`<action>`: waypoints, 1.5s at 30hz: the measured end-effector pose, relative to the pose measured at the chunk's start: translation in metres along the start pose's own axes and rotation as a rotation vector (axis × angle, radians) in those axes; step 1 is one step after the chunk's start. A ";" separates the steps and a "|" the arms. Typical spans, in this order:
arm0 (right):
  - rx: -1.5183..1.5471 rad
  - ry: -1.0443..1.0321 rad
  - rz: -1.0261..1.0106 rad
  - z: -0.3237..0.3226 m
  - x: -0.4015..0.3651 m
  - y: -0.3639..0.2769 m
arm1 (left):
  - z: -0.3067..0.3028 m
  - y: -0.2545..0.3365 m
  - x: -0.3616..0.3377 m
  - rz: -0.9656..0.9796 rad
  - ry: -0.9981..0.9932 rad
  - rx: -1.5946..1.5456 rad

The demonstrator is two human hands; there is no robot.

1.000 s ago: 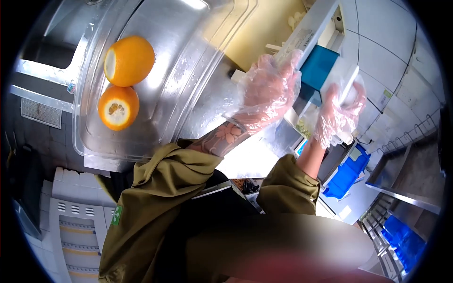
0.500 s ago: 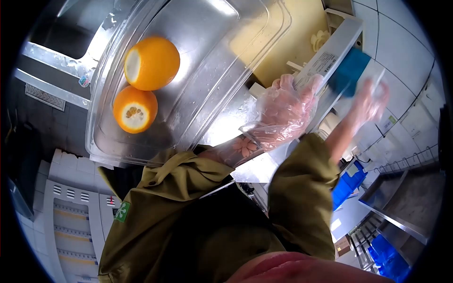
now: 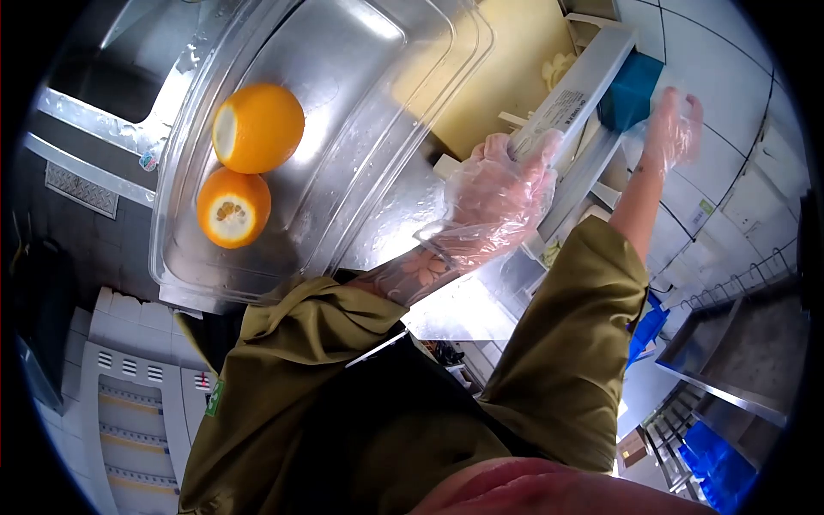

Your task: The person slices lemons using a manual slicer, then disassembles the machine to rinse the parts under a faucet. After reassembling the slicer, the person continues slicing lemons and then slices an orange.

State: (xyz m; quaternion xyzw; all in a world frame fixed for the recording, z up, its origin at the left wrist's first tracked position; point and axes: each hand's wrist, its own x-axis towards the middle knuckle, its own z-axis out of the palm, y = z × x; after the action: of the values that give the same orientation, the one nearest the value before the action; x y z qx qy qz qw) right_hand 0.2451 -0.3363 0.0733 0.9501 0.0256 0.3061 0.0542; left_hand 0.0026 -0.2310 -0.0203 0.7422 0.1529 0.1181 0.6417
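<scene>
My left hand [image 3: 499, 202] grips the white frame [image 3: 571, 99]; steadiness helps. My right hand [image 3: 674, 133] is beside the teal block [image 3: 631, 90], hold unclear.

1. Tray [image 3: 369, 129]: clear, glossy plastic, streaked with highlights.
2. Inside the tray, oranges [image 3: 266, 129] show shiny peel and matt, pale cut faces.
3. Right of the tray, crinkled, see-through plastic film wraps the left grip [image 3: 502, 202] and right grip [image 3: 674, 133].
4. Beside the tray, shiny, wet-looking metal counter [image 3: 393, 216].
5. Farther right of the tray, smooth white panel [image 3: 592, 77], smooth teal block [image 3: 628, 94], glossy tiles [image 3: 717, 73].
6. Below the tray, matt olive cloth sleeve [image 3: 343, 330].
</scene>
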 end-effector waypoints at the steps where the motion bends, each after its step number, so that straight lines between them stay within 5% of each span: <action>1: 0.030 -0.041 0.054 -0.004 0.001 -0.005 | 0.000 -0.001 -0.001 0.001 -0.008 -0.013; 7: 0.153 -0.019 0.017 -0.077 -0.105 -0.007 | 0.004 -0.004 0.000 0.042 0.002 0.012; 11: 0.201 0.062 -0.216 -0.100 -0.152 0.005 | 0.001 -0.004 0.000 0.034 -0.002 0.019; 15: 0.056 -0.044 0.005 -0.062 -0.088 0.006 | 0.002 -0.001 0.000 0.007 -0.009 0.054; 20: 0.016 0.003 -0.065 0.005 0.001 0.007 | 0.000 0.000 0.004 0.017 0.005 0.074; 25: 0.110 -0.063 0.002 -0.038 -0.050 0.004 | -0.008 0.007 0.003 -0.006 -0.060 0.088; 30: 0.163 -0.003 -0.292 -0.122 -0.153 -0.003 | 0.002 -0.001 0.000 0.027 0.001 0.040; 34: 0.253 -0.041 -0.108 -0.096 -0.123 0.006 | 0.008 -0.006 -0.002 0.026 -0.012 0.002; 36: 0.035 0.080 -0.164 -0.040 -0.073 0.029 | 0.011 -0.010 -0.001 0.059 -0.002 0.030; 38: 0.108 -0.052 -0.014 -0.006 -0.026 0.029 | 0.013 -0.014 0.000 0.085 0.021 0.013; 42: 0.159 0.033 -0.146 0.028 0.011 0.039 | 0.008 -0.009 0.001 0.053 0.000 0.070; 45: 0.173 -0.016 -0.139 -0.006 -0.021 0.031 | 0.002 0.000 0.001 -0.002 -0.049 0.058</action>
State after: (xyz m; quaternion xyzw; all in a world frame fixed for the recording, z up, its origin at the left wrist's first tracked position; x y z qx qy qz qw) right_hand 0.2251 -0.3677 0.0695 0.9495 0.1171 0.2909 -0.0066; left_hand 0.0037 -0.2322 -0.0204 0.7630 0.1409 0.0947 0.6237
